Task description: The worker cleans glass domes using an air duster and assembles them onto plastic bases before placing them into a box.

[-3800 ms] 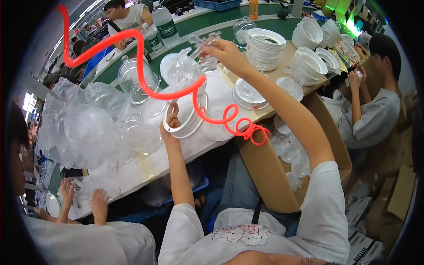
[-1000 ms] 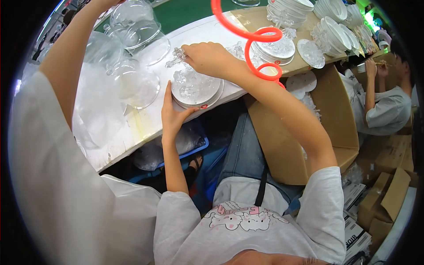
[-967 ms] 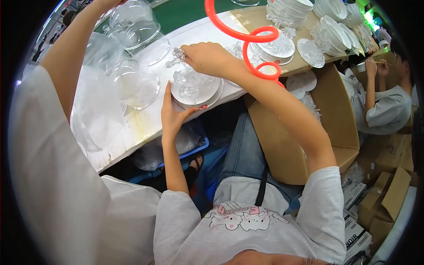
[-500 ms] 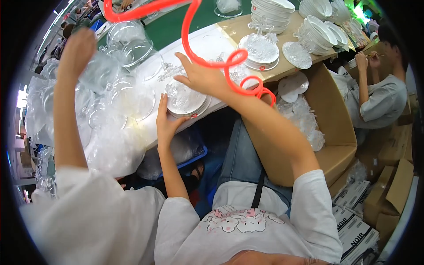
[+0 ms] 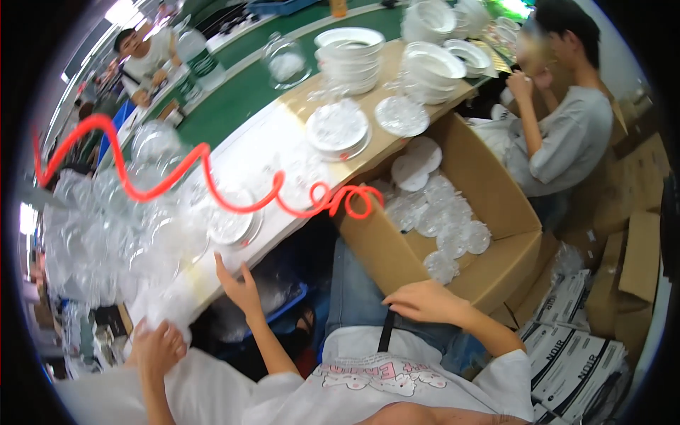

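Workbench, clear plastic lids and white dishes: both hands empty, apart.

Left hand [image 5: 239, 287] open, fingers spread, raised below the table edge [image 5: 212, 273], just under the clear lid on a white dish [image 5: 230, 223] it gripped half a second ago; red coiled hose [image 5: 212, 188] hangs across above. Right hand [image 5: 425, 303], which was then reaching over the table, now rests loosely curled on the lap beside the cardboard box [image 5: 453, 234] of clear discs, likely kept close for easy reach.
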### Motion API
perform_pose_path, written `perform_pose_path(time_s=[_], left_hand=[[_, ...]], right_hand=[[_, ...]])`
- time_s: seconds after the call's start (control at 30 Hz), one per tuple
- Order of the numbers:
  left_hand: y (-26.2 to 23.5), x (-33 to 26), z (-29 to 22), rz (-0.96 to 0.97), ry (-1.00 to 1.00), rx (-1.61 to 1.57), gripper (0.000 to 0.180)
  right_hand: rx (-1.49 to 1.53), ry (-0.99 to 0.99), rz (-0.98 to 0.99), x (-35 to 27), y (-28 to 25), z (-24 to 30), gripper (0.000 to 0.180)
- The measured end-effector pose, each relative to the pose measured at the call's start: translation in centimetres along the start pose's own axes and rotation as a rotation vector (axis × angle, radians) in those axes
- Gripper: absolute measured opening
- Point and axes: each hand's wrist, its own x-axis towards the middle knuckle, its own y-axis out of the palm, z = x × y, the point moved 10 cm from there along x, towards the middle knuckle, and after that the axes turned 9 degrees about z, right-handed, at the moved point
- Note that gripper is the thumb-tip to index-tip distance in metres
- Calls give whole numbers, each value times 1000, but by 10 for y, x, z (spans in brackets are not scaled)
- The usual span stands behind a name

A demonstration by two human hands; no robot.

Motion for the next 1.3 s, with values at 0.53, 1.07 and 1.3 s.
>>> perform_pose_path(time_s=[0.53,1.07,1.3], left_hand=[[75,-12,-121,181,-39,-615,30],[65,38,-62,73,-109,-820,20],[27,130,-137,-91,265,-531,32]], right_hand=[[-876,80,-909,238,-372,-79,14],[1063,-525,-761,146,-338,-80,25],[1500,-546,-532,135,-191,-57,19]])
